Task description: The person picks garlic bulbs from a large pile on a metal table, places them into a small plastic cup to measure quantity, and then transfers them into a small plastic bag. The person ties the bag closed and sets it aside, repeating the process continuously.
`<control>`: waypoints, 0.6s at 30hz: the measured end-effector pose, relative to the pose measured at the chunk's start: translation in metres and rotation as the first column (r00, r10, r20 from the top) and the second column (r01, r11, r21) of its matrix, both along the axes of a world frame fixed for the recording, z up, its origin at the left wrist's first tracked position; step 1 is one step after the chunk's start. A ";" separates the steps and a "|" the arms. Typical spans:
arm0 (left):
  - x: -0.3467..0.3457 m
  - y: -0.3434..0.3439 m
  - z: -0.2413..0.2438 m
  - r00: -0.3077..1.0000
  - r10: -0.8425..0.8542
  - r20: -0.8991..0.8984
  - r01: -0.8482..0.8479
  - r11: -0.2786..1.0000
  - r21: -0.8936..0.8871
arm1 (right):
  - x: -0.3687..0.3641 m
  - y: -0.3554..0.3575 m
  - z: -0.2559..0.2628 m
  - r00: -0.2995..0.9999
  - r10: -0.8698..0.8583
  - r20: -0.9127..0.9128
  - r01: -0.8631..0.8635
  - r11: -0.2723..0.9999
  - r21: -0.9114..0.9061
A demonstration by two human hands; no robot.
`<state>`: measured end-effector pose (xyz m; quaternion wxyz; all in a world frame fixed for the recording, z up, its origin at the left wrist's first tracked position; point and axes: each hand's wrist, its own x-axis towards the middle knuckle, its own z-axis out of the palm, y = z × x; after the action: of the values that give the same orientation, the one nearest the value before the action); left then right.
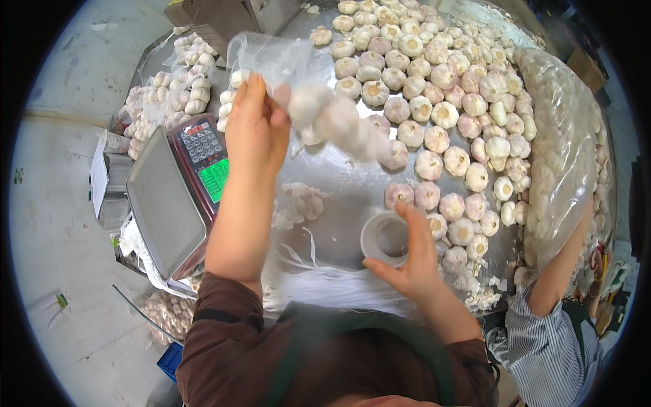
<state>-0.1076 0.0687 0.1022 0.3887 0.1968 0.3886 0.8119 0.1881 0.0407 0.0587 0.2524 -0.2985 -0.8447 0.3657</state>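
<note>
My left hand is raised over the metal table, its fingers closed on a string of garlic bulbs that swings out to the right, blurred by motion. Whether netting wraps that string is too blurred to tell. Behind the hand lies white mesh netting with more bulbs by it. Lower right, my right hand grips a short white plastic tube by its rim, thumb on the near side and fingers on the far side. Loose garlic bulbs lie just beyond that hand.
A digital scale with a lit green display stands at left, netted garlic behind it. White plastic strips lie at the near edge, garlic skins mid-table. At right, another person's arm reaches by a large clear bag of garlic.
</note>
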 end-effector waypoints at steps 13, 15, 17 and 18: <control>-0.105 0.136 -0.133 0.555 -0.465 -0.689 -0.372 0.602 -0.706 | 0.000 -0.006 -0.010 0.989 0.085 -0.122 -0.063 0.983 0.173; -0.127 0.141 -0.152 0.233 -0.524 -0.819 -0.478 0.672 -0.566 | 0.003 -0.003 -0.016 0.997 0.045 -0.069 -0.030 0.978 0.209; -0.134 0.124 -0.139 0.156 -0.513 -0.844 -0.530 0.677 -0.510 | 0.008 0.000 -0.021 0.998 0.031 -0.050 -0.019 0.972 0.235; -0.153 0.114 -0.153 0.053 -0.314 -0.948 -0.574 0.767 -0.287 | 0.010 0.003 -0.022 0.998 0.033 -0.048 -0.020 0.970 0.243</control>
<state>-0.2604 0.1828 -0.0506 -0.0297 0.5144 0.8012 0.3044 0.1978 0.0437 0.0371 0.3039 -0.2445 -0.8801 0.2708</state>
